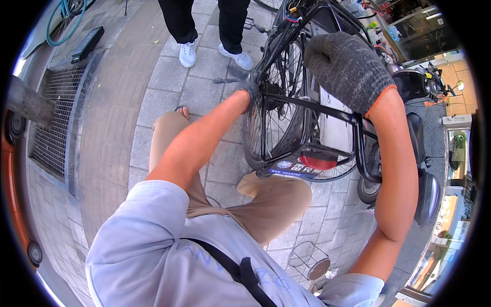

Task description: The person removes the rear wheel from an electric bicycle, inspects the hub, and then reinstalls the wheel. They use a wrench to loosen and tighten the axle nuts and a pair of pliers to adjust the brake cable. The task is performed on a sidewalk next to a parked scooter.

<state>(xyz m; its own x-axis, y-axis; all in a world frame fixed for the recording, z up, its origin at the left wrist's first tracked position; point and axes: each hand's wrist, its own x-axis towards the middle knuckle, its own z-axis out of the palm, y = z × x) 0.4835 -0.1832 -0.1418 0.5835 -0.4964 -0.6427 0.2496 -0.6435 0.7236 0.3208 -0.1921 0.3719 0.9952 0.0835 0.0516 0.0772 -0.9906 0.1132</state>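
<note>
A black bicycle stands before me, its rear wheel [279, 117] and dark hub [273, 94] facing my left side. My left hand [247, 96], in a dark grey glove, is closed beside the hub. A slim dark piece [225, 80] juts out to its left; its kind is unclear. My right hand [348, 69], in a grey knit glove with an orange cuff, is raised over the bicycle's rear part with its fingers curled. What lies inside that grip is hidden. Below it run the black rack tube [317, 106], a silvery box [335, 130] and a red rear reflector [318, 160].
A person in black trousers and white shoes [188, 54] stands on the paving ahead. A scooter [427, 194] is parked at the right. Near my lower right is a small wire-frame stool [309, 260]. A metal grate [56, 120] and a tree trunk [30, 102] are at the left.
</note>
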